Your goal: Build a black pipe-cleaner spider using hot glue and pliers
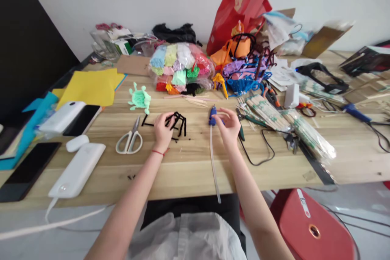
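My left hand [163, 131] pinches a spindly shape of bent black pipe cleaners [182, 118], its thin legs spreading to the right above the table. Short black pieces [148, 124] lie around that hand. My right hand [229, 126] has its thumb and fingers on a small blue hot glue gun [212, 116], which points away from me. A long translucent glue stick [214, 161] runs out of the gun's rear toward the table's front edge. White-handled scissors [129, 141] lie left of my left hand, and a mint-green pipe-cleaner figure [140, 98] sits behind them.
Phones and a white power bank [77, 170] lie at the left, near yellow sheets [88, 89]. A bag of coloured pipe cleaners [181, 67] and a red bag [236, 12] stand at the back. Pliers [254, 119], a black cord [269, 146] and packed sticks [309, 134] lie at the right.
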A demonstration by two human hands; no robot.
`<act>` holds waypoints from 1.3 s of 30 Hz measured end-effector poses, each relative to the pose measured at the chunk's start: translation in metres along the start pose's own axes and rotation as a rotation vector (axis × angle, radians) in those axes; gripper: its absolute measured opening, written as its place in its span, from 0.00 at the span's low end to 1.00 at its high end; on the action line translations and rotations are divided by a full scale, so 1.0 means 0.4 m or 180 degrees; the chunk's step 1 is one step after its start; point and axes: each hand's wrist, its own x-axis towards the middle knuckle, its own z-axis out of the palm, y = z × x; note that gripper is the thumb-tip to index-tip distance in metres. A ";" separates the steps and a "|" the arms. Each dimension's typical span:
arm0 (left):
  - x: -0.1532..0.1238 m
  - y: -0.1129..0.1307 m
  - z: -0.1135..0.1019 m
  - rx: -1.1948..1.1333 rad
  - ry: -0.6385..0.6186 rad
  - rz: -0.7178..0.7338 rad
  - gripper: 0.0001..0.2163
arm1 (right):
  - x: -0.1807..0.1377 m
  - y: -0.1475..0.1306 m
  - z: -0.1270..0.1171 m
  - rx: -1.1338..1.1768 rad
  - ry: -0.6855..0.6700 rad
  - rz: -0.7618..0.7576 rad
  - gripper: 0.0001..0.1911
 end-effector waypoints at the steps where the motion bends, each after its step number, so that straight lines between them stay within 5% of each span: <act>1: 0.000 -0.002 0.003 -0.0013 -0.0030 -0.0010 0.07 | -0.011 -0.005 -0.022 -0.0025 0.0079 -0.0038 0.16; 7: 0.004 -0.017 0.021 -0.0235 0.0097 -0.0165 0.07 | -0.132 -0.017 -0.178 -0.0493 0.0352 -0.0223 0.15; 11: 0.009 -0.027 0.026 -0.0501 0.0246 -0.0309 0.06 | -0.183 0.000 -0.231 -0.0758 0.0451 -0.0168 0.15; 24: 0.011 -0.064 0.032 -0.0994 0.0432 -0.1057 0.07 | -0.210 0.021 -0.241 -0.0984 0.0495 0.0113 0.13; 39: 0.014 -0.065 0.031 -0.1052 0.0351 -0.1343 0.07 | -0.201 0.035 -0.243 -0.0819 0.0576 0.0262 0.14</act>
